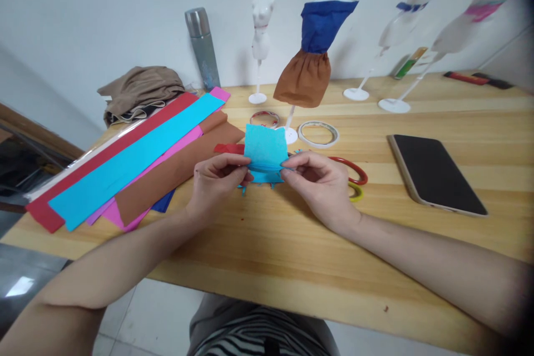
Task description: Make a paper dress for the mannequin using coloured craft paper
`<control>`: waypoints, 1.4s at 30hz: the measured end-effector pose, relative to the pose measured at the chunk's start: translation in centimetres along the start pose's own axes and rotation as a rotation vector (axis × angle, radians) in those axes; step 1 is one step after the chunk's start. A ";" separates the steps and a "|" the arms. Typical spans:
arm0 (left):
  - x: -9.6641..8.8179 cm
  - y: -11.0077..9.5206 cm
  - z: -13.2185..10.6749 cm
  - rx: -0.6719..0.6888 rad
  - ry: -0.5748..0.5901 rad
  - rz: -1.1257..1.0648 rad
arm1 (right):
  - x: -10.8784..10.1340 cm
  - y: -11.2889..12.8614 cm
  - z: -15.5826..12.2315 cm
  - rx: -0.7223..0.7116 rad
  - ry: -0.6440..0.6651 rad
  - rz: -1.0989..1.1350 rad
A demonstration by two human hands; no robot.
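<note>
A small light blue piece of crepe paper [266, 142] is stretched between my two hands, with a fold along its lower edge. My left hand [214, 178] pinches the fold at its left end between thumb and fingers. At the right end, my right hand [323, 186] pinches it the same way. More light blue paper shows under the fold, with small blue scraps on the table around it. A red scrap [229, 148] lies just past my left fingers. Beside my right hand, a red loop handle [352, 169] and a yellow loop handle [356, 192] stick out, partly hidden.
Long coloured paper strips [137, 158] lie left, near a brown cloth [142, 89] and a flask [203, 47]. A dressed mini mannequin [323, 25] stands behind my hands among several bare ones. A tape roll [319, 134] and a phone [436, 172] lie on the wooden table [267, 258].
</note>
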State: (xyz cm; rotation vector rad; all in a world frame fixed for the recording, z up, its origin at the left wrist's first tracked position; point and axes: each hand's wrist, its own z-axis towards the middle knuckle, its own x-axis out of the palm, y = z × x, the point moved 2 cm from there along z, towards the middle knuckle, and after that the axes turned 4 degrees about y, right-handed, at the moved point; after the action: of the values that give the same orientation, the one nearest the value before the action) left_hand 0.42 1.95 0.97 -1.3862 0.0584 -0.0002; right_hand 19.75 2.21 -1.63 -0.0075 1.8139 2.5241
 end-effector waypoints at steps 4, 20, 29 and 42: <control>-0.1 0.4 0.0 0.021 0.008 0.007 | 0.0 -0.2 0.0 -0.018 -0.008 -0.020; -1.0 1.2 0.3 0.390 0.063 0.361 | -0.2 -1.4 0.0 -0.095 0.050 -0.153; -1.0 1.4 0.4 0.233 0.001 0.279 | -0.1 -1.7 0.0 -0.085 0.057 -0.148; -0.3 1.0 0.3 0.091 -0.014 0.076 | -0.1 -1.7 0.1 -0.012 0.056 -0.096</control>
State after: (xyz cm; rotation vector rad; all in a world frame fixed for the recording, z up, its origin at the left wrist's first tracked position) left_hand 0.08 2.47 0.02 -1.2918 0.0986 0.0698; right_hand 19.88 2.83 -3.21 -0.1636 1.7719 2.4933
